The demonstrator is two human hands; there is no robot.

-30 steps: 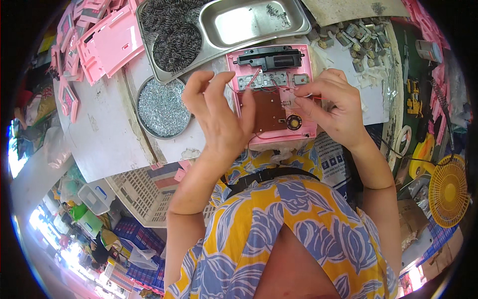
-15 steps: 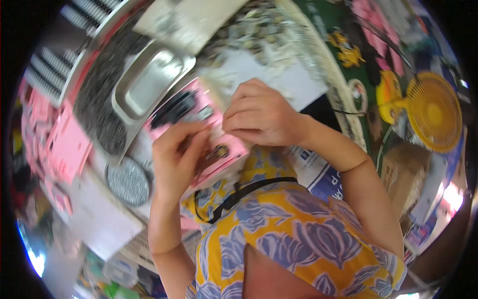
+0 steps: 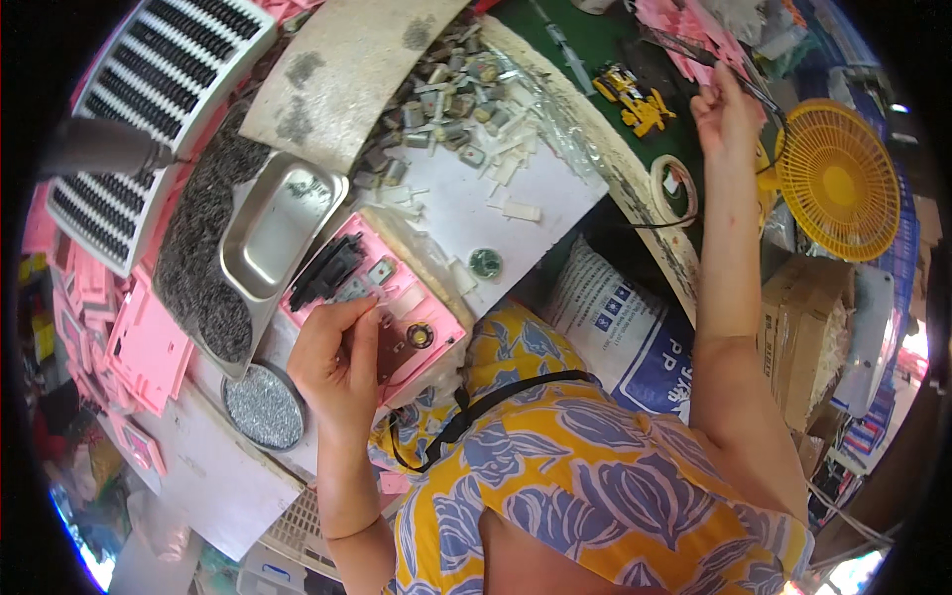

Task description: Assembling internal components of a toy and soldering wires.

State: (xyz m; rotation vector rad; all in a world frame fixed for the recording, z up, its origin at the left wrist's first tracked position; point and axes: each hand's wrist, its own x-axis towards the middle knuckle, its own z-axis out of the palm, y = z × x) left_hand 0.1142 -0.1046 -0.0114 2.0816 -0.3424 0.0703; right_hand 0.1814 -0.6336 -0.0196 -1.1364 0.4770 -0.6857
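Observation:
My left hand [image 3: 337, 355] is at the lower left side of an open pink plastic case [image 3: 436, 344], thumb and forefinger pinched together. What lies between those fingertips is too small to make out. Inside the case are a black molded part [image 3: 329, 270], a small silvery square part [image 3: 381, 271] and a round dark part with a yellowish centre [image 3: 419, 335]. My right arm stretches far to the upper right. There my right hand [image 3: 729, 117] has its curled fingers on a slim dark corded tool [image 3: 759, 91], beside some pink pieces.
Left of the case stand a metal tray [image 3: 288, 223], a heap of dark small parts [image 3: 203, 258] and a round dish of silvery bits [image 3: 263, 405]. Small motors [image 3: 461, 104] lie piled beyond it. A yellow fan [image 3: 841, 183] and a cardboard box [image 3: 805, 327] stand at the right.
My right hand has left the pink case and moved far up and right to the slim dark tool. My left hand stays at the case, still pinching. The view has shifted slightly.

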